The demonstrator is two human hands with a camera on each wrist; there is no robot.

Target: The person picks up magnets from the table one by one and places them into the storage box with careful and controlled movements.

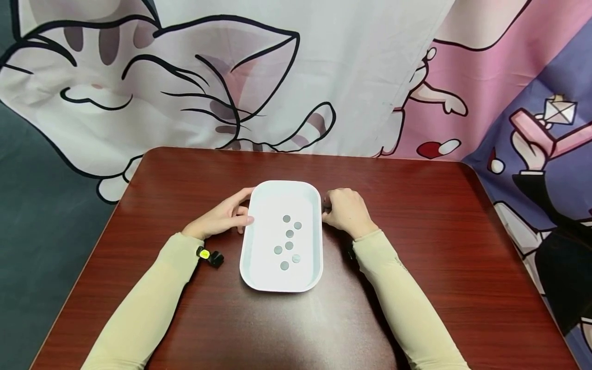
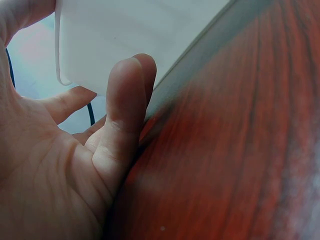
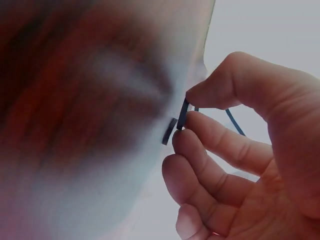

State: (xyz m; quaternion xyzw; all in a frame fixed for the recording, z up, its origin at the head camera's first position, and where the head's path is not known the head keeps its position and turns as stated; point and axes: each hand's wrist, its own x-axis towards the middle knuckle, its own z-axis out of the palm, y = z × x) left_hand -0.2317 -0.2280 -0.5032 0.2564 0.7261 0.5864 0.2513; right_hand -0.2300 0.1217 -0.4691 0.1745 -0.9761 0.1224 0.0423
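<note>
A white tray (image 1: 263, 277) with rounded corners lies on the table, holding several small round grey discs (image 1: 289, 234) in its middle. At the tray's left side is my left hand (image 1: 227, 211); its thumb touches the rim and its index finger reaches along the far left edge. The left wrist view has that thumb (image 2: 125, 95) upright against the white wall. My right hand (image 1: 346, 211) is just right of the tray, its thumb and index finger pinching a thin dark flat piece (image 3: 183, 114). A similar dark shape (image 3: 170, 131) shows beside it, possibly a reflection.
The brown wooden table (image 1: 439, 246) has a glossy top. Behind it hangs a cloth (image 1: 351, 77) with cartoon drawings. A black object (image 1: 566, 272) stands beyond the table's right edge. A small black device (image 1: 213, 258) sits at the left wrist.
</note>
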